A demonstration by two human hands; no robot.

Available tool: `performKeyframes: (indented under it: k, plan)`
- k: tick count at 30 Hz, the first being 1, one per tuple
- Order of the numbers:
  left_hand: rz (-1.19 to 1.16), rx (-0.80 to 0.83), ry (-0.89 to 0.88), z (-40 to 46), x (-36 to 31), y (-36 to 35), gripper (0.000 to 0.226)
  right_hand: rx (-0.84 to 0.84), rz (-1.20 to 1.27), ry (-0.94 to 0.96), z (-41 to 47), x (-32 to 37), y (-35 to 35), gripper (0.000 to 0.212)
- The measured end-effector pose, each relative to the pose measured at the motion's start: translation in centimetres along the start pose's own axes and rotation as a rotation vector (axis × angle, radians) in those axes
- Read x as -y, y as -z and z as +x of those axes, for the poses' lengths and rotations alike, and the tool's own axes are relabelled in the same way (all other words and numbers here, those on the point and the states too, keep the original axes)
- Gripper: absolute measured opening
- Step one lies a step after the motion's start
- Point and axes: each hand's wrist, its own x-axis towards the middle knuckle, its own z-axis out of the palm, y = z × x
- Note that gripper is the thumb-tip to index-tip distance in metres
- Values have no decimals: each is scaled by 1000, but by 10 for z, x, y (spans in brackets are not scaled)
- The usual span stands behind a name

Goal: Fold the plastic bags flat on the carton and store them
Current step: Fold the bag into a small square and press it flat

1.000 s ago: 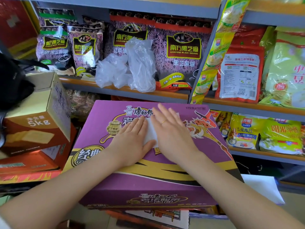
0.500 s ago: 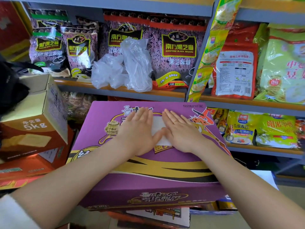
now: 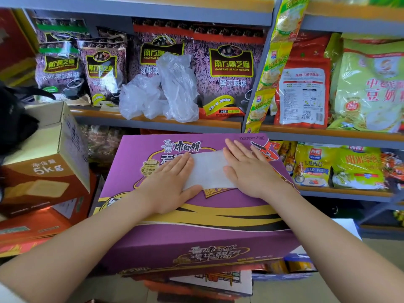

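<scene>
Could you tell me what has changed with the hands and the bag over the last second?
Both flat hands slid apart across the folded plastic bag: the left hand went left, the right hand right, baring more of the bag between them. Nothing was gripped or released. The purple carton and the crumpled bags on the shelf stayed put.

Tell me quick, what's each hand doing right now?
Left hand: open, pressing flat on the folded plastic bag.
Right hand: open, pressing the bag's other end.
</scene>
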Motion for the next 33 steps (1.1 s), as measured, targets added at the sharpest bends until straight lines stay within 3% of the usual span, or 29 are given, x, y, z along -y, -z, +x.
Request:
performKeyframes:
  k: [2,4,6,10,12,14,16,20,23,25,29,33]
  plan:
    - [13,10,-17,-1,1,2,124,-72,-18,122,-8,12,3,64]
    - [6,12,-33,2,2,7,118,0,25,255,-15,25,7,76]
    - [-11,10,-49,4,5,12,108,48,30,262,-18,29,14,68]
    - [38,-1,-89,6,7,20,87,-11,-136,241,-14,22,23,43]
    - [97,-9,-90,7,2,24,76,3,-150,221,-12,16,21,42]
    - [71,-17,-82,8,-4,27,69,-25,3,156,-9,9,19,47]
    - [-37,-40,-75,5,-7,27,62,-156,254,94,-8,1,16,33]
    - [-130,-344,-92,6,-21,21,32,-313,776,-1,-23,-19,12,5]
    - [-191,-475,-106,16,-55,20,44,-363,1151,-39,-44,-45,13,3]
    - [-219,-492,-80,28,-93,22,53,-364,1380,-48,-55,-72,13,19]
    - [-250,-564,-103,60,-184,24,65,-292,1491,-76,-79,-147,6,31]
    - [-331,-573,-51,100,-270,11,30,-166,1542,-177,-106,-234,-10,30]
